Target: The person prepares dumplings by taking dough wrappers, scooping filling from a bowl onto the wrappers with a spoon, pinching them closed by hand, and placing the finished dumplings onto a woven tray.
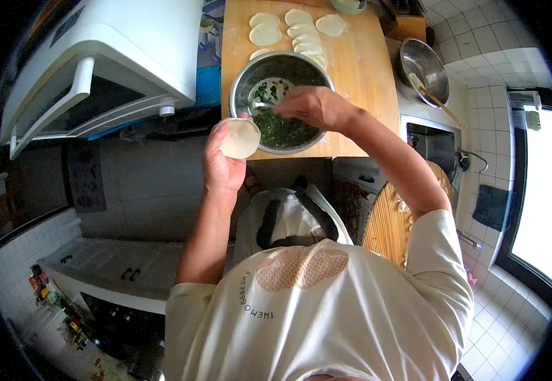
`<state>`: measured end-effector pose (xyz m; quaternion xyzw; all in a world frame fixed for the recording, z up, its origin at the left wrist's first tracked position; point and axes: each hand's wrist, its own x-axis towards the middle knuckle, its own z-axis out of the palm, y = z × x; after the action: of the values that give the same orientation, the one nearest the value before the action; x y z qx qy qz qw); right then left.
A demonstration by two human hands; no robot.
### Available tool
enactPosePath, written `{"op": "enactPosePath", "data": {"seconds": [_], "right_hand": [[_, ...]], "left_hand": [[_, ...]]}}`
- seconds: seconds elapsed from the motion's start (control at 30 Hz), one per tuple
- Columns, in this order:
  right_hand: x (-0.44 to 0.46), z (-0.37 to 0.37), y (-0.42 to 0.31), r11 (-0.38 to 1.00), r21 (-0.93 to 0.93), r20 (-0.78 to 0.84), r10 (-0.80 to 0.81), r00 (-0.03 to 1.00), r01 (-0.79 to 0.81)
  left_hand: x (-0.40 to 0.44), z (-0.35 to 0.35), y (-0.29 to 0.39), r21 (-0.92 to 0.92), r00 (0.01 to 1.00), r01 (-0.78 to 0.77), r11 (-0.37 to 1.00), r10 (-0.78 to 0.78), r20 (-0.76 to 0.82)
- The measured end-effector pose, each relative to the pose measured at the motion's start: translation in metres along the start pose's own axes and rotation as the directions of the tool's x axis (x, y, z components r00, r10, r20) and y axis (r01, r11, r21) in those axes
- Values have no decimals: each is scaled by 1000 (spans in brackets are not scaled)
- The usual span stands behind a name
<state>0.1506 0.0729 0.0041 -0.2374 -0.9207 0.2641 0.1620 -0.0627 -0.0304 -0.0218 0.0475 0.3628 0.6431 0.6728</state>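
"Pale T-shirt [326, 305] at bottom centre. What lies beyond it, left to right?"

"Left hand [220, 166], its fingers gripping a flat dough round [241, 140] beside the metal bowl [282, 152] on the wooden counter [366, 89]. Chopped greens [285, 134] lie inside; more dough rounds [298, 30], some overlapping, lie beyond. Right hand [320, 108] reaches over the bowl, fingers bent downward; I can't tell whether they grip anything."

"What could go wrong?"

"A loosened left grip could drop the round; tilting it against the rim could crease it. Overlapping rounds might stick if their surfaces are tacky."
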Motion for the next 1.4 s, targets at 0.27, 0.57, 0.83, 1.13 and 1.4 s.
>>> {"op": "enactPosePath", "data": {"seconds": [0.27, 0.57, 0.83, 1.13, 1.4], "right_hand": [[-36, -25, -5, 967, -29, -101, 250, 963, -254], [-54, -15, -16, 791, 276, -147, 596, 789, -546], [-63, -1, -18, 584, 519, 82, 693, 716, -624], [-64, 4, -20, 99, 822, 295, 768, 569, -561], [-61, 7, -28, -95, 880, 359, 775, 520, -466]], "left_hand": [[-3, -3, -3, -30, 999, 2, 1000, -4, -46], [-3, -1, -1, -51, 999, 7, 999, -9, -49], [-5, 0, -3, -60, 997, 3, 998, -8, -73], [-5, -2, -6, -112, 998, 2, 994, -9, -67], [-4, -7, 1, -195, 998, -37, 980, 46, 42]]}}
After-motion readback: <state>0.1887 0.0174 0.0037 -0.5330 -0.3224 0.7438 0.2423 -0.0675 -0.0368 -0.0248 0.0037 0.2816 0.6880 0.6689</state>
